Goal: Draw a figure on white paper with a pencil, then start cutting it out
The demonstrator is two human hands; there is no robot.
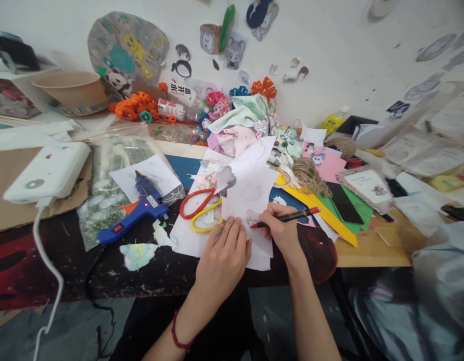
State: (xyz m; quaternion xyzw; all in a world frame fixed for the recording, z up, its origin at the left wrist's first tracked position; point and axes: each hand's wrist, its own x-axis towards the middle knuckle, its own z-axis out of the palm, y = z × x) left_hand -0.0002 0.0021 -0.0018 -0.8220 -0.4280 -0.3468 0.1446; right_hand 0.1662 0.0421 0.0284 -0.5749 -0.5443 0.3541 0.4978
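My right hand (280, 228) is closed round a dark pencil (288, 217) with red ends, its tip at the paper. Under it lies a white sheet of paper (237, 193) with faint pencil drawings (251, 191). My left hand (226, 245) rests flat on the sheet's lower left, fingers stretched out. Just beyond those fingers are scissors with a red handle loop (192, 203) and a yellow handle loop (196, 222); their blades are hidden by paper. A grey cut-out piece (226, 180) sits at the sheet's left edge.
To the left a blue glue gun (136, 215) lies partly on white paper. Further left is a white box-shaped device (47, 170) with a cable. Behind the sheet rises a heap of cloth (239, 135). Twine (309, 175) and a yellow strip (329, 220) lie to the right.
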